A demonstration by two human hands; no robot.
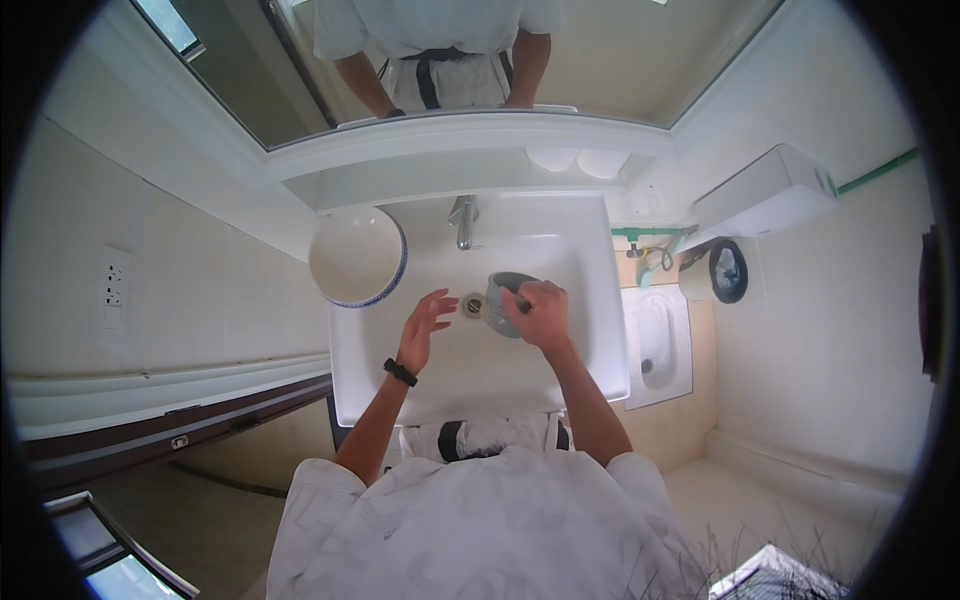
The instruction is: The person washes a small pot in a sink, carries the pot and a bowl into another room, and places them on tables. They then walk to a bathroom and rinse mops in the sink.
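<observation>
Two bare forearms extend from a pale, short-sleeved shirt (pixel 470 520) over a white sink (pixel 460 385). The left wrist carries a black band (pixel 400 373). The left hand (pixel 426 325) is part open, fingers loosely spread and slightly bent, with nothing in its hold; it is above the basin, near the drain (pixel 474 306). The right hand (pixel 541 315) is curled, back upward, at the near right side of a grey-green bowl (pixel 495 302). It appears to grip the rim, though the fingertips are partly hidden. The bowl is inside the basin, just right of the drain, tilted with its opening partly in view.

Farther off, a large white basin with a blue edge (pixel 352 258) occupies the sink's far left corner, partly overhanging the side. One metal tap (pixel 463 220) is mounted at the back, its spout directed toward the person. Beyond it, a ledge (pixel 430 180) runs below the mirror (pixel 610 60), which reflects the person's torso and arms. Two white rounded objects show at the ledge's right portion; their kind cannot be told.

To the right of the sink, a squat toilet (pixel 660 345) is set in the floor, a dark-rimmed bin (pixel 728 271) beyond it. A socket panel (pixel 117 280) is fixed to the left wall.
</observation>
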